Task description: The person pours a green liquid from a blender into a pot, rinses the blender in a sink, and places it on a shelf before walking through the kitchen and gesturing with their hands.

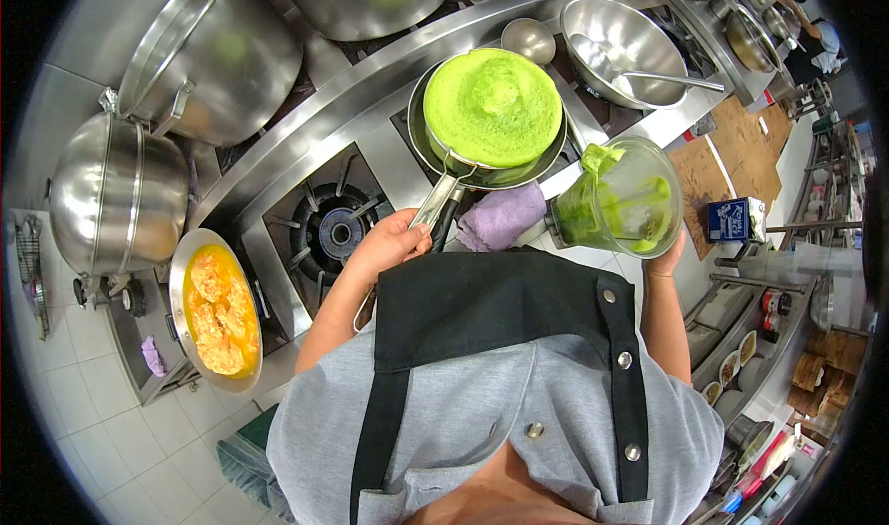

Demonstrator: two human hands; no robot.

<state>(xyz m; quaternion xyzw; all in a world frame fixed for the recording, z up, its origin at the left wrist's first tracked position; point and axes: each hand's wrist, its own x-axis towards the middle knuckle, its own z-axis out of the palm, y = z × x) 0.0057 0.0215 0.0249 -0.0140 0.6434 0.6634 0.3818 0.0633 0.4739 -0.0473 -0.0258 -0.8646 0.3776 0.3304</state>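
Note:
My left hand (396, 243) is closed around the metal handle of a strainer (435, 203). Frothy bright green puree (493, 108) fills the strainer, hiding its mesh. Beneath it sits a wider pan (552, 162) on the stove, its dark handle beside my left hand. On the right, my right hand (665, 256) grips a clear blender jar (639, 196), mostly hidden behind it. The jar is tipped on its side toward the pan, with green puree coating its walls and its lip. A folded purple cloth (503, 217) lies between jar and pan.
A gas burner (339, 232) is left of the pan. An oval dish of orange food in sauce (215, 312) stands at the left edge. Large steel pots (218, 71) line the back. A ladle (529, 41) and a steel bowl (622, 48) sit behind, with a blue box (730, 220) at right.

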